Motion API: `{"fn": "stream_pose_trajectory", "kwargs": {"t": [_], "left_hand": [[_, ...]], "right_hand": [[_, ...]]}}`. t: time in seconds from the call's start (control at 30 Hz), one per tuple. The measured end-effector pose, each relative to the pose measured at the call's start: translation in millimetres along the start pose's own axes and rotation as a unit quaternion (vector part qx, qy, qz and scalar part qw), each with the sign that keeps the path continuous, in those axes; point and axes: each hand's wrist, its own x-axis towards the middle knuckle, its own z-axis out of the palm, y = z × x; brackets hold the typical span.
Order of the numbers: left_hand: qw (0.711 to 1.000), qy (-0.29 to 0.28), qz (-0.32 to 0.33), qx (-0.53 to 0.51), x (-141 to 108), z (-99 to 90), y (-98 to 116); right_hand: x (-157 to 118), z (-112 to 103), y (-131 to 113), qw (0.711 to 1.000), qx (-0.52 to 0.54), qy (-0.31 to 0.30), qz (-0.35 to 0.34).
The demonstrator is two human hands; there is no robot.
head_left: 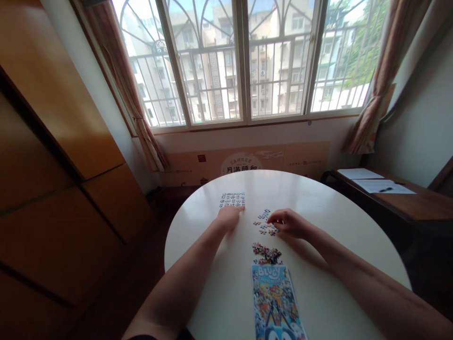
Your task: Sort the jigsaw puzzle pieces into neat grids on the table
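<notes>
Rows of puzzle pieces (232,198) lie towards the far left of the white round table (318,203). My left hand (230,216) rests at their near edge, index finger stretched to the right; whether it holds a piece is too small to tell. My right hand (287,223) is bent over a loose group of pieces (264,215), its fingers curled down at the group's right side; anything between the fingertips is hidden. Nearer to me is a denser pile of mixed pieces (267,253), just beyond a colourful Bluey puzzle sheet or box (276,297).
A dark side table (417,208) at the right holds printed papers (384,186) and a pen (385,190). Wooden cabinets (53,203) stand at the left. Barred windows and curtains are beyond the table.
</notes>
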Motion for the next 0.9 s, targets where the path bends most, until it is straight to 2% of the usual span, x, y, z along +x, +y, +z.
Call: {"fn": "stream_pose_trajectory", "kwargs": {"t": [0.4, 0.67, 0.9], "left_hand": [[0.999, -0.009, -0.021, 0.025, -12, -10.9, 18], [1.000, -0.009, -0.018, 0.024, -13, -11.5, 20], [0.996, -0.060, 0.024, 0.060, -24, -19.2, 20]], "right_hand": [[0, -1, 0, 1.000, -0.003, -0.008, 0.004], [0, -1, 0, 1.000, -0.001, -0.011, 0.001], [0, -2, 0, 1.000, -0.008, -0.008, 0.000]]}}
